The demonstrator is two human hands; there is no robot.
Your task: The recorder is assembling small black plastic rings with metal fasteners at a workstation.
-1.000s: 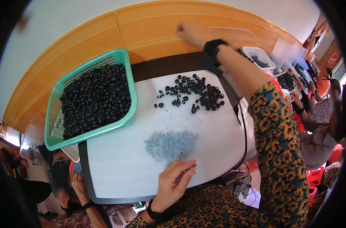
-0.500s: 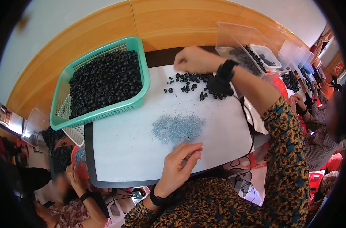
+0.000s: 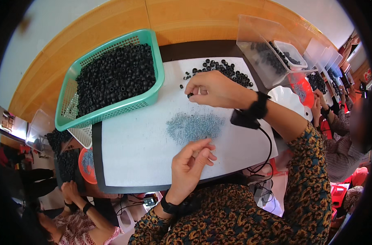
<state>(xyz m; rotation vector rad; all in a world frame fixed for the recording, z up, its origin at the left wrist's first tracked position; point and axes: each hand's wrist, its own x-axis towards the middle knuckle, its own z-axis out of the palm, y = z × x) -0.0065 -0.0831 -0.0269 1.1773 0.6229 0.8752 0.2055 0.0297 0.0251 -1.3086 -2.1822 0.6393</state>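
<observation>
My right hand [image 3: 208,90] is over the white sheet, pinching a small black ring-like piece [image 3: 190,95] between thumb and fingertips. Behind it lies a loose group of similar black pieces [image 3: 231,71]. My left hand [image 3: 190,161] is at the near edge of a patch of tiny clear bluish beads [image 3: 194,126]. Its fingers are curled with thumb and forefinger close together; whatever they pinch is too small to make out. Each wrist wears a black band, and a black box on a cable hangs from the right one.
A green basket [image 3: 159,83] heaped with black pieces stands at the far left of the white sheet [image 3: 132,159]. Clear plastic bins [image 3: 255,32] and a white scalloped dish [image 3: 284,98] are at the right. A red bowl [image 3: 88,179] sits left. Other people work on both sides.
My right hand has come nearer, from beyond the loose black pieces toward the beads, and a black piece now shows in its fingertips. My left hand has barely shifted.
</observation>
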